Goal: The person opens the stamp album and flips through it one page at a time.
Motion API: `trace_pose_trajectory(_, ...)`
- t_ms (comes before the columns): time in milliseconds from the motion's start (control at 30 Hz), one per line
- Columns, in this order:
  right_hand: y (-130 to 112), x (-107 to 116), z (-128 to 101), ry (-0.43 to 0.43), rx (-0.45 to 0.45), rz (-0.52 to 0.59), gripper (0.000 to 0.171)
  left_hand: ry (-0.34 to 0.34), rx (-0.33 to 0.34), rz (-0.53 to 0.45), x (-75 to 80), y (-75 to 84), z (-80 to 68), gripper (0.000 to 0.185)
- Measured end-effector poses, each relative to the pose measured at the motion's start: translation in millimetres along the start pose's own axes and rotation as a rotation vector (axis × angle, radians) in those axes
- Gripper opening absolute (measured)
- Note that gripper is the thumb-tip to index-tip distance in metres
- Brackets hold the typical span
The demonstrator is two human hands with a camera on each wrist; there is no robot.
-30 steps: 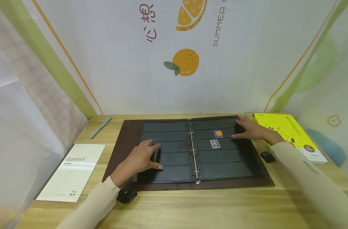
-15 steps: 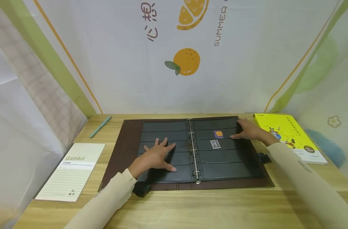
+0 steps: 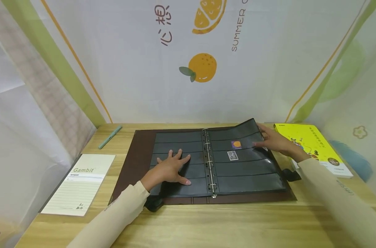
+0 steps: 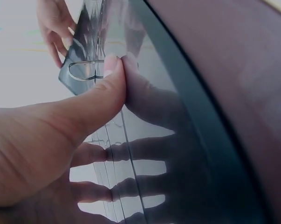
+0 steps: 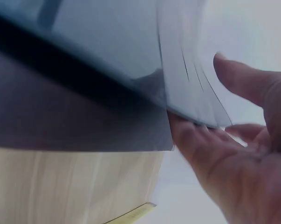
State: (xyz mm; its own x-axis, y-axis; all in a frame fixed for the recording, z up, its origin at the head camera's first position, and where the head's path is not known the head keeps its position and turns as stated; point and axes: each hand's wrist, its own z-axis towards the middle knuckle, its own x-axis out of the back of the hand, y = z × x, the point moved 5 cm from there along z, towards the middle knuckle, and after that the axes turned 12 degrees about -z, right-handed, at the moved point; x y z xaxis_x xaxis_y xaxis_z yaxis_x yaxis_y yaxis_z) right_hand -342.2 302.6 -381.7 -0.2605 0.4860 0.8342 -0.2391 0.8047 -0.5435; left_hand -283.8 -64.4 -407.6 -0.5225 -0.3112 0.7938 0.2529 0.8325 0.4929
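A ring-binder stamp album (image 3: 126, 162) with a dark brown cover lies spread on the table. My left hand (image 3: 168, 169), fingers spread, rests on its black left page (image 3: 176, 137). At the outer far corner of the right page (image 3: 248, 184), my right hand (image 3: 277, 141) has its fingers beneath the raised edge. In the right wrist view the thumb (image 5: 240, 77) stands apart above that page (image 5: 107, 42). Two stamps show in the right page's strips: a purple one with an orange disc (image 3: 236, 144) and a grey one with a white border (image 3: 232, 155).
Left of the album lies a Gambit notepad (image 3: 79, 184), with a green pen (image 3: 110, 137) behind it. A yellow book (image 3: 311, 146) lies beyond the right forearm. Metal rings (image 3: 209, 162) run down the album's middle. A printed cloth (image 3: 132, 86) hangs behind the table.
My left hand has moved right across the left page and spread its fingers. The right page's outer far corner has risen and curved up, with the right hand at its edge.
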Motion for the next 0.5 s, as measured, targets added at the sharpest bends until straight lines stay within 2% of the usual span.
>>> trace_pose_trajectory(133, 11.2, 2.9, -13.8, -0.134, -0.125, 0.183, 0.104, -0.005, 0.003, -0.012, -2.4, -0.5, 1.6, 0.097)
trace_pose_trajectory(300, 17.2, 1.4, -28.2, -0.246, -0.154, 0.352, 0.103, -0.007, 0.010, -0.016, -1.6, -0.1, 1.6, 0.098)
trace_pose_trajectory(400, 16.0, 2.7, -33.2, -0.249, -0.138, 0.368, 0.099, -0.008, 0.012, -0.008, 0.4, 0.4, 1.6, 0.098)
trace_pose_trajectory(500, 10.0, 9.0, -34.4, -0.207, -0.121, 0.305, 0.092, -0.009, 0.009, -0.007, 1.0, 0.3, 0.8, 0.097)
